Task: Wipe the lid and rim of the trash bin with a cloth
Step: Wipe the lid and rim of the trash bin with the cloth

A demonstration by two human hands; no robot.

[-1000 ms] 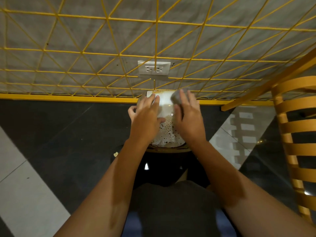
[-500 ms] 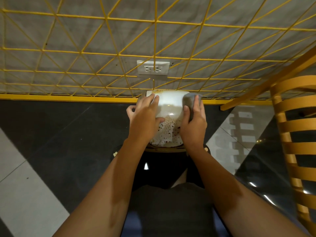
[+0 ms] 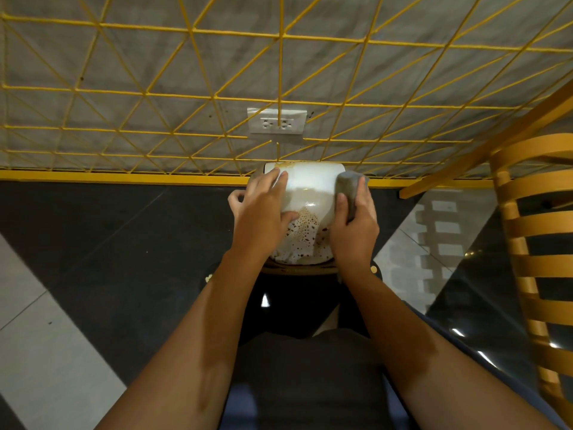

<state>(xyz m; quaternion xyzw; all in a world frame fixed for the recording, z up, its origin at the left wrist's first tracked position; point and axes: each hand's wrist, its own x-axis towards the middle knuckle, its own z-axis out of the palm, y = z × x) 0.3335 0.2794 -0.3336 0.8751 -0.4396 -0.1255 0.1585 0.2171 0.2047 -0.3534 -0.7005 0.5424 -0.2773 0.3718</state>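
The trash bin's white lid (image 3: 310, 190) stands raised in front of me, its lower part speckled with brown stains. Below it a strip of the bin's brown rim (image 3: 299, 270) shows. My left hand (image 3: 263, 215) holds the lid's left edge, fingers laid over the top and thumb on the face. My right hand (image 3: 353, 228) grips a grey cloth (image 3: 348, 190) and presses it against the lid's right edge. The bin's dark body is mostly hidden by my arms.
A yellow wire grid (image 3: 279, 88) covers the grey wall just behind the bin, with a white power socket (image 3: 277, 121). A yellow slatted chair (image 3: 533, 237) stands close on the right. The floor is dark tile with pale bands at left.
My right hand with the cloth has moved from the lid's upper middle out to its right edge and slightly down. The left hand has stayed on the left edge.
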